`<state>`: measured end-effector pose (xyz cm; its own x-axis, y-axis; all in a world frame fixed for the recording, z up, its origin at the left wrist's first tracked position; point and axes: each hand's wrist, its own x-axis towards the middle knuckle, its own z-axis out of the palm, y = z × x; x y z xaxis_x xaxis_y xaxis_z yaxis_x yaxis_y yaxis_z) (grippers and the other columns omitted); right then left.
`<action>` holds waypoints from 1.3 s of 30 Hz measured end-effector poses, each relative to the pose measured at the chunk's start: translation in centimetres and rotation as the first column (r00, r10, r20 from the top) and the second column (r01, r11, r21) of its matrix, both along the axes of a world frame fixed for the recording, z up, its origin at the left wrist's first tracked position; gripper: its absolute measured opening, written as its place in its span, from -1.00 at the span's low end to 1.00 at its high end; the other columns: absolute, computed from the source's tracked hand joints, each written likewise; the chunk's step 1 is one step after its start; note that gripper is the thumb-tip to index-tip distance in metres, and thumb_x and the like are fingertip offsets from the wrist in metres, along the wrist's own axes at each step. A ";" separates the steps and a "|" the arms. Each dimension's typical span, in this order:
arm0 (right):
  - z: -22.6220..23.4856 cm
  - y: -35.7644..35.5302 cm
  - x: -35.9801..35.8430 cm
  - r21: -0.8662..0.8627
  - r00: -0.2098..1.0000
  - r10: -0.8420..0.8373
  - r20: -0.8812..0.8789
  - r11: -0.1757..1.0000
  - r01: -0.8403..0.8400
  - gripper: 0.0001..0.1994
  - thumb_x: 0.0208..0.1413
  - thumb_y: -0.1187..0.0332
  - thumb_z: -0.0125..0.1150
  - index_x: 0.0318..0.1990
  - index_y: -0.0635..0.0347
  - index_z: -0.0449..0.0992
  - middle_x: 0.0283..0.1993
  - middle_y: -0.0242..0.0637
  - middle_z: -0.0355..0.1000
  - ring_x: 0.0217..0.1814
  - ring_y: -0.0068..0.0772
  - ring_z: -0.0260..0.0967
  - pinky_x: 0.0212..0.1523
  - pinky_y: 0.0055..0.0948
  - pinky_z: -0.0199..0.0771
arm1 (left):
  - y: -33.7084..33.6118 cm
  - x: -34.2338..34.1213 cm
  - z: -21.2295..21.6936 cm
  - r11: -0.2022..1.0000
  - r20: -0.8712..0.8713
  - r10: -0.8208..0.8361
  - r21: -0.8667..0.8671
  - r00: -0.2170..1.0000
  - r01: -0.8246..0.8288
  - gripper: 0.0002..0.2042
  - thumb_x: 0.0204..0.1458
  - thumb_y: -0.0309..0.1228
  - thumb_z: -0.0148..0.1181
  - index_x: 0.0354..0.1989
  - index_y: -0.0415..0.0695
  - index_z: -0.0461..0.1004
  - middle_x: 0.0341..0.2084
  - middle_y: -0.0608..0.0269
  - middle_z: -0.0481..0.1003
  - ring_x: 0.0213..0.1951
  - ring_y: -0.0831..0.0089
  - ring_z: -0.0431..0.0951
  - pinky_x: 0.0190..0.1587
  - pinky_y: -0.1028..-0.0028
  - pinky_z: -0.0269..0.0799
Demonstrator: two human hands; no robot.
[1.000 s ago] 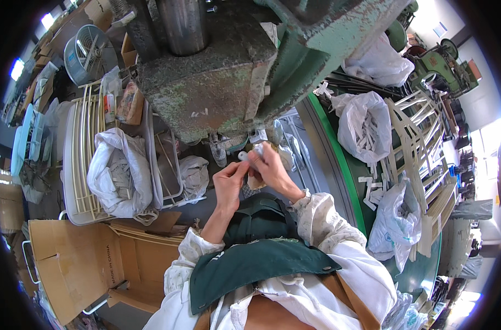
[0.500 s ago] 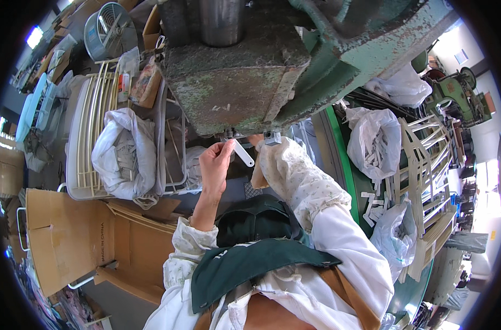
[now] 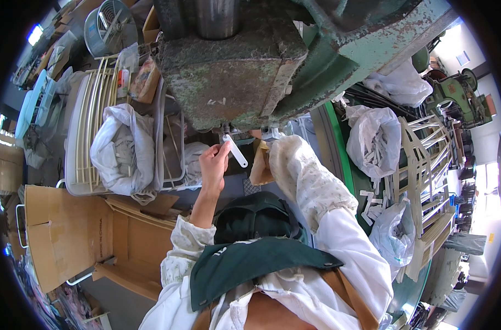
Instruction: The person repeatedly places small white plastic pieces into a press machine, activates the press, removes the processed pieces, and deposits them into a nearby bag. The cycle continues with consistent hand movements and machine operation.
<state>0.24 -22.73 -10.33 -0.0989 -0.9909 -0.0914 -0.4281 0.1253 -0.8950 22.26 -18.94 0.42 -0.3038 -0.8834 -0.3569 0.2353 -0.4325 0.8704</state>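
right hand (image 3: 256,133) moved away, white strip (image 3: 237,152) pinched in left hand (image 3: 213,165)

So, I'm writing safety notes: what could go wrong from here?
The right hand, mostly hidden, is close to the machine block's lower edge; if the block moved, the hand might be pinched. The loose sleeve on that arm could snag on the block. The left hand pinches the flat white strip near one end, so it may slip or twist.
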 end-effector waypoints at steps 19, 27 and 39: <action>8.8 2.3 6.1 -0.256 0.905 -0.006 0.424 0.958 0.126 -0.37 -0.25 0.21 0.45 -0.05 0.41 0.31 -0.07 0.00 0.35 0.00 -0.16 0.35 -0.10 -0.34 0.40 | -0.4 -0.4 -0.6 0.994 -0.035 -0.055 -0.097 0.998 0.052 -0.86 0.11 -0.39 0.17 -0.46 -0.14 0.44 -0.77 0.54 0.15 -0.75 0.78 0.06 -0.70 0.62 -0.12; 11.3 11.0 3.0 -0.361 0.993 -0.110 0.033 0.926 0.115 -0.75 -0.08 0.26 0.36 -0.39 0.30 0.55 -0.46 -0.10 0.48 -0.44 -0.23 0.45 -0.37 -0.32 0.42 | 0.3 -1.0 0.2 0.999 0.081 0.042 -0.033 0.996 -0.039 -0.81 0.13 -0.33 0.14 -0.44 -0.18 0.43 -0.73 0.53 0.07 -0.73 0.76 0.06 -0.70 0.65 -0.11; -1.5 51.6 -21.7 0.046 0.273 -0.502 -0.821 0.419 0.907 -0.78 -0.16 0.31 0.36 -0.36 0.21 0.58 -0.13 0.01 0.38 -0.20 0.03 0.45 -0.29 -0.15 0.48 | 16.3 -16.7 -4.6 0.653 0.101 -0.753 -0.016 0.651 0.758 -0.81 0.12 -0.40 0.06 -0.36 -0.26 0.53 -0.58 0.42 0.39 -0.57 0.69 0.29 -0.52 0.67 0.15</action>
